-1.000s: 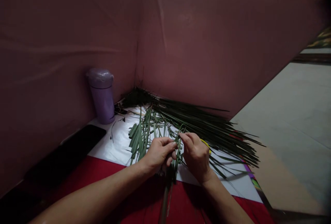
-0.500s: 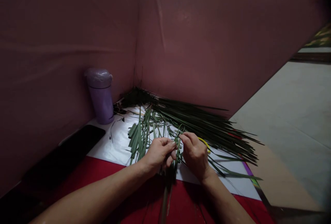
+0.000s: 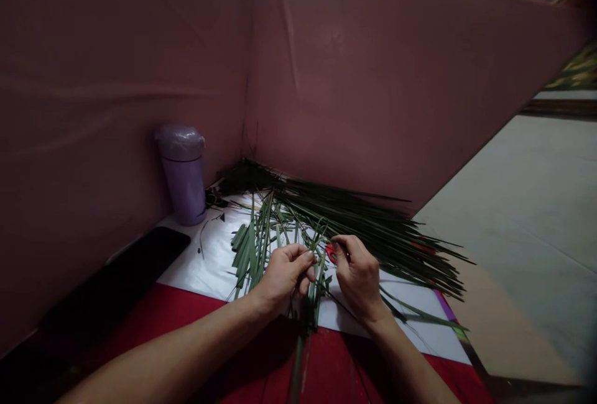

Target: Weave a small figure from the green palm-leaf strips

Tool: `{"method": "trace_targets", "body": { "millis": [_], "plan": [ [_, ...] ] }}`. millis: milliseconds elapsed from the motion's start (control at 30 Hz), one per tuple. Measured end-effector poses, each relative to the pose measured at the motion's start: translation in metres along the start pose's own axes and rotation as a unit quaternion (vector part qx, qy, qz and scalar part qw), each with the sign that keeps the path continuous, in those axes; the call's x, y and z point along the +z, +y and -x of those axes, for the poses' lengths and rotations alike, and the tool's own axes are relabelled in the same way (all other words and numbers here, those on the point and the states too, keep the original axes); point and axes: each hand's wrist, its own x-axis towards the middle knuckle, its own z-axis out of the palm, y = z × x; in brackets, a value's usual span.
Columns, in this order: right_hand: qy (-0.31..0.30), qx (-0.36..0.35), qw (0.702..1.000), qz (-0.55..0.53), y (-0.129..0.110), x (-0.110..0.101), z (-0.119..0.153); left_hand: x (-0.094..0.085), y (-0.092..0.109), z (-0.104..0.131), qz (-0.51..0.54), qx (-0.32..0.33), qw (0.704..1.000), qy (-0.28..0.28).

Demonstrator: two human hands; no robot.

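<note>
My left hand [image 3: 290,272] pinches a bundle of narrow green leaf strips [image 3: 318,289] between thumb and fingers. The strips' tips [image 3: 319,229] cross and stick up just above those fingers, and a thick green stalk [image 3: 297,360] hangs below toward me. To the right of the bundle, my right hand [image 3: 358,275] is closed, thumb against forefinger; whether a thin strip is between them I cannot make out. Beside its fingertips shows a red ring-shaped handle [image 3: 331,253], partly covered by the hand.
Long dark leaves [image 3: 364,214] lie in a pile behind my hands. Cut leaf pieces [image 3: 249,248] are spread to the left on a white sheet [image 3: 217,273] over red cloth [image 3: 186,323]. A purple tumbler [image 3: 183,183] and a black phone-like slab [image 3: 121,273] stand further left.
My right hand has moved slightly right, away from the strips, baring the red handle; a yellow curved piece beside it is now hidden. The looped strip tip now stands as separate tips.
</note>
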Motion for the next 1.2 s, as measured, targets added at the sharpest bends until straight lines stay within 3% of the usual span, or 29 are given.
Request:
{"method": "trace_targets", "body": {
  "millis": [533, 800, 1000, 1200],
  "plan": [
    [0.075, 0.041, 0.996, 0.021, 0.018, -0.005, -0.006, -0.004, -0.001, -0.001, 0.022, 0.05, 0.997, 0.06],
    [0.036, 0.058, 0.988, -0.14, -0.007, -0.002, -0.015, -0.002, -0.002, -0.001, 0.02, 0.044, 0.998, 0.037],
    [0.025, 0.126, 0.969, -0.212, -0.025, -0.008, -0.02, -0.002, -0.004, -0.001, 0.015, 0.031, 0.999, 0.021],
    [0.004, 0.088, 0.977, -0.193, -0.029, -0.008, -0.021, -0.001, -0.002, 0.0, 0.008, 0.024, 0.999, 0.023]
  ]
}}
